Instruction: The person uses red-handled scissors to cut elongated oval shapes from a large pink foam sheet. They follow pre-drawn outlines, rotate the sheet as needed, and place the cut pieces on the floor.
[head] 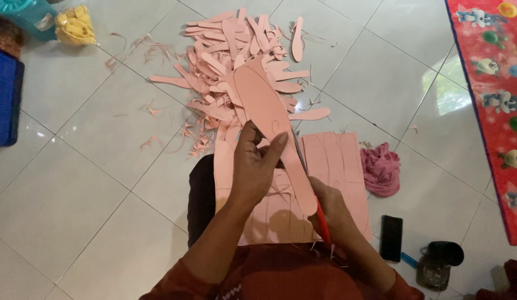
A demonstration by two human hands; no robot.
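Note:
My left hand (pixel 255 164) grips a long pink insole-shaped cutout (pixel 264 105) and holds it up over my lap. Just behind it, my right hand (pixel 331 208) is closed on red-handled scissors (pixel 323 222), whose blades run along the cutout's right edge. Under both hands lies a pink sheet (pixel 341 166) marked with drawn insole outlines, resting across my legs.
A heap of cut pink insole shapes and trimmings (pixel 236 50) covers the white tiled floor ahead. A crumpled pink cloth (pixel 380 169), a black phone (pixel 391 238) and a dark jar (pixel 436 266) lie to the right. A red patterned mat (pixel 497 83) borders the right; a yellow bag (pixel 75 25) sits far left.

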